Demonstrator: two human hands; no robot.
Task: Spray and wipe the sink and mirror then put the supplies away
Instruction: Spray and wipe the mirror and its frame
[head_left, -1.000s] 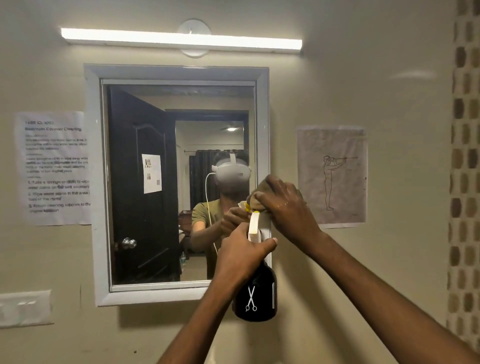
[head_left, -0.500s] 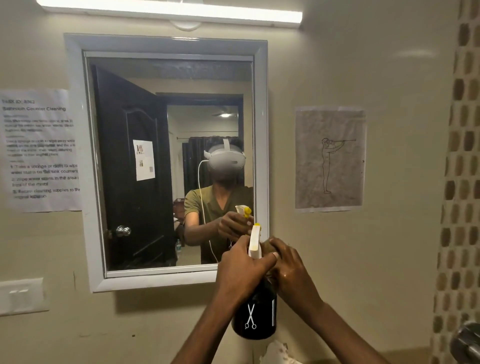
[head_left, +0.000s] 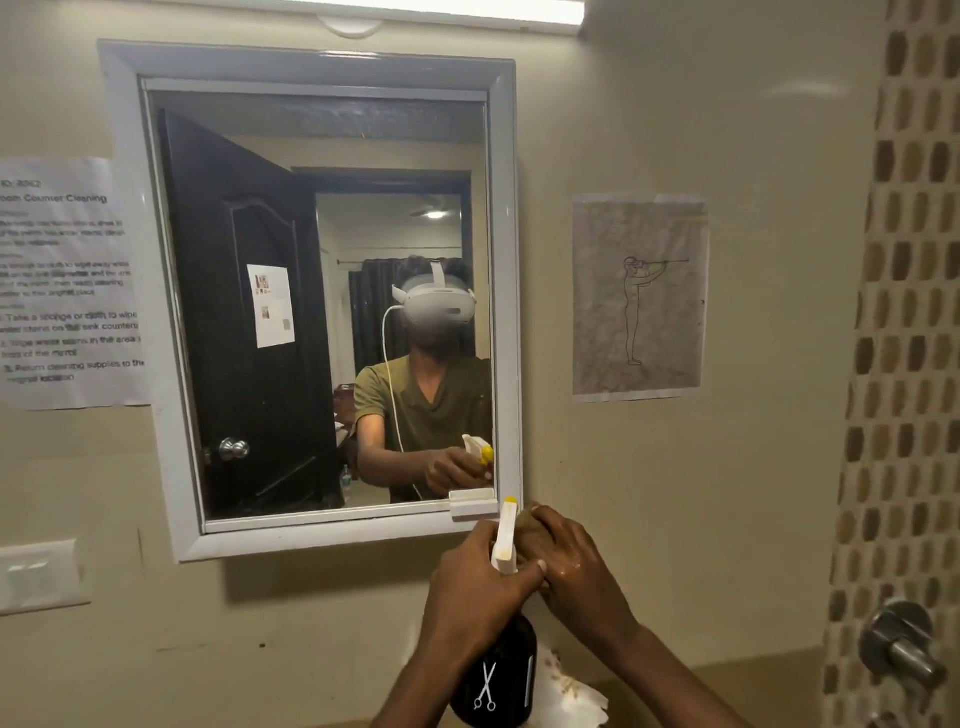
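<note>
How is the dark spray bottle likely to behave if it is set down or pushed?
The spray bottle looks rigid and glossy, so probably slippery when wet. It is tall with a narrow neck, so a sideways push may tip it. The left hand grips its neck firmly.

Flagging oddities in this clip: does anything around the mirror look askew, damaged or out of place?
Little stands out. The grey paper sheet with a line-drawn figure hangs slightly tilted right of the white-framed mirror. A crumpled white sheet lies below the black spray bottle in the left hand.
</note>
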